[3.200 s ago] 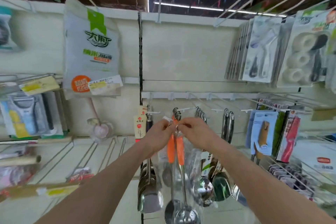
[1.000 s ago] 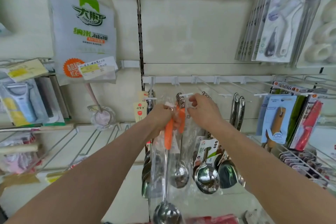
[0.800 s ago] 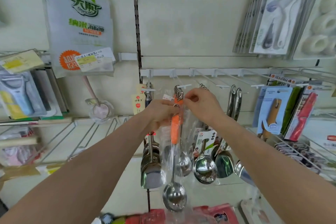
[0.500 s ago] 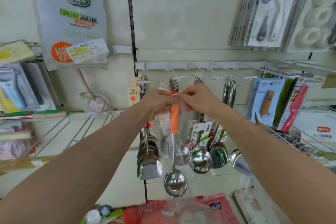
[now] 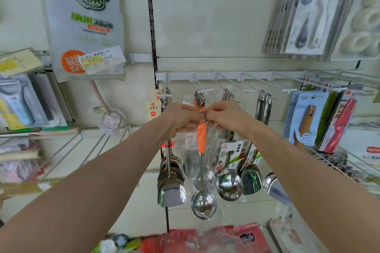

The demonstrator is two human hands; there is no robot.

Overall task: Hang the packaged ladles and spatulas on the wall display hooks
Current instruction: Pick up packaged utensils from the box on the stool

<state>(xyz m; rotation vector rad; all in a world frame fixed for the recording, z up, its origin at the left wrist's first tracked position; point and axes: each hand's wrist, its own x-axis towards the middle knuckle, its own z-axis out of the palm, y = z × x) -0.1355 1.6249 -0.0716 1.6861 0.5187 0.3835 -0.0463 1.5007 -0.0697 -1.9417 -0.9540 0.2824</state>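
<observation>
Pinching ladle point(image 5: 202, 137) top — left hand point(image 5: 181, 118), right hand point(image 5: 226, 117)

Hands: the left hand point(image 5: 181, 118) and right hand point(image 5: 226, 117) are meeting in front of the wall display, both pinching the top of the packaged ladle point(image 5: 202, 139).
Packaged ladle: it is hanging straight down beneath the hands, just below and before the hook point(image 5: 202, 91) carrying other ladles.
Left: spatulas point(image 5: 170, 187) are hanging just beside it.
Right: carded ladles point(image 5: 229, 185) are hanging just beside it; peeler packs point(image 5: 306, 121) are hanging well beyond.
Above: the rail point(image 5: 226, 76) is running across the wall over the hooks.
Below: a flat package point(image 5: 205, 238) is lying under the ladle's bowl.
</observation>
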